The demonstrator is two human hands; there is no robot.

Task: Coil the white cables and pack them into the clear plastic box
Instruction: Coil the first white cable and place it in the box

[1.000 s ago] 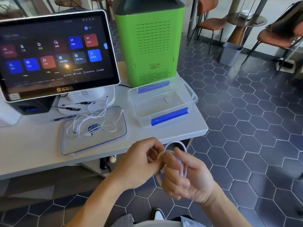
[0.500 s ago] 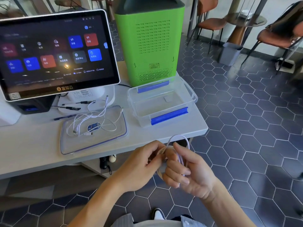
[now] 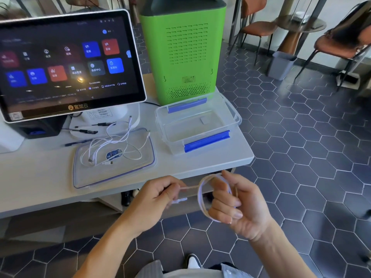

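Note:
A white cable coil (image 3: 201, 199) is looped around the fingers of my right hand (image 3: 239, 205), in front of the table edge. My left hand (image 3: 154, 199) pinches the cable's free end, which runs taut to the coil; its plug sticks out below the fingers. The clear plastic box (image 3: 197, 125) with blue clips stands open on the table's right part, holding only a small white label. More loose white cables (image 3: 112, 145) lie tangled on the clear lid (image 3: 128, 173) to the left of the box.
A touchscreen terminal (image 3: 66, 63) stands at the back left, with pens (image 3: 84, 131) at its base. A green machine (image 3: 184, 51) stands right behind the box. The white table (image 3: 36, 177) ends just right of the box; chairs and a grey bin (image 3: 281, 65) stand beyond.
My hands have drawn apart: the left has pulled the cable's end out to the left, and the coil now hangs open around my right fingers. Both hands sit slightly higher, nearer the table edge.

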